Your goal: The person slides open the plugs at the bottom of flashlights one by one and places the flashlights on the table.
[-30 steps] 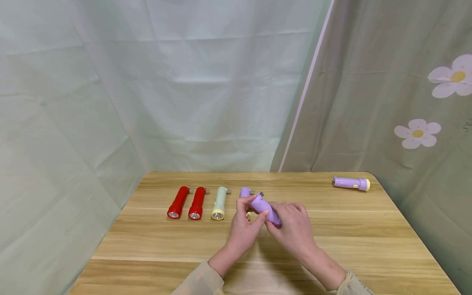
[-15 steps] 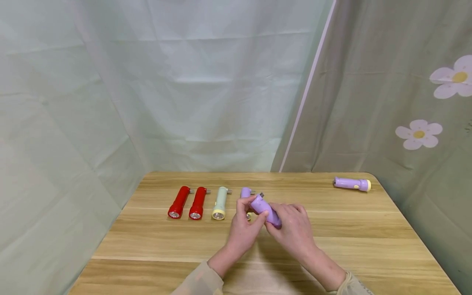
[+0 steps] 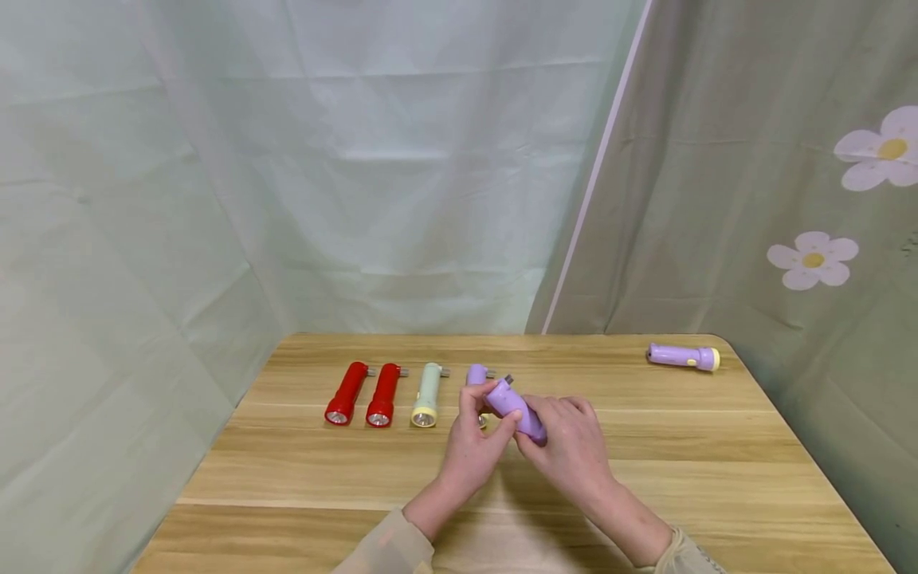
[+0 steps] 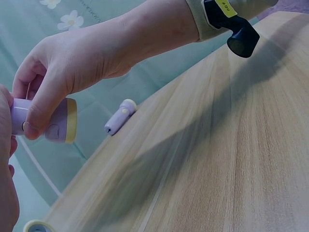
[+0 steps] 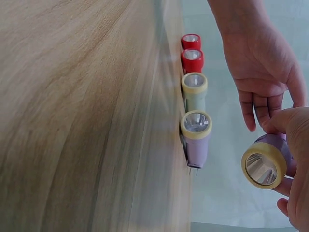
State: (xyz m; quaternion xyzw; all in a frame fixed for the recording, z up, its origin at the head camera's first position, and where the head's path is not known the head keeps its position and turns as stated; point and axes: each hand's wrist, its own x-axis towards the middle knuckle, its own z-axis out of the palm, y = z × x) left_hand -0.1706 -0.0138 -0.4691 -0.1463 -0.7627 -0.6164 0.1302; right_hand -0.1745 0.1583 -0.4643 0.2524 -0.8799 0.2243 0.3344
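Both hands hold one purple flashlight (image 3: 515,408) over the table, tilted, with metal plug prongs (image 3: 509,379) sticking out of its upper end. My left hand (image 3: 476,446) pinches the prong end between thumb and fingers. Around the lower part, my right hand (image 3: 571,442) grips near the head; the left wrist view has its thumb beside a small yellow button (image 4: 24,126). The yellow-rimmed lens (image 5: 261,169) shows in the right wrist view. Just behind the left hand lies another purple flashlight (image 5: 197,145), partly hidden in the head view, its prongs out.
Left of the hands, a pale green flashlight (image 3: 427,395) and two red flashlights (image 3: 347,393) lie in a row, prongs out to the right. One more purple flashlight (image 3: 683,357) lies sideways at the back right of the wooden table (image 3: 681,510). Curtains (image 3: 430,199) hang behind.
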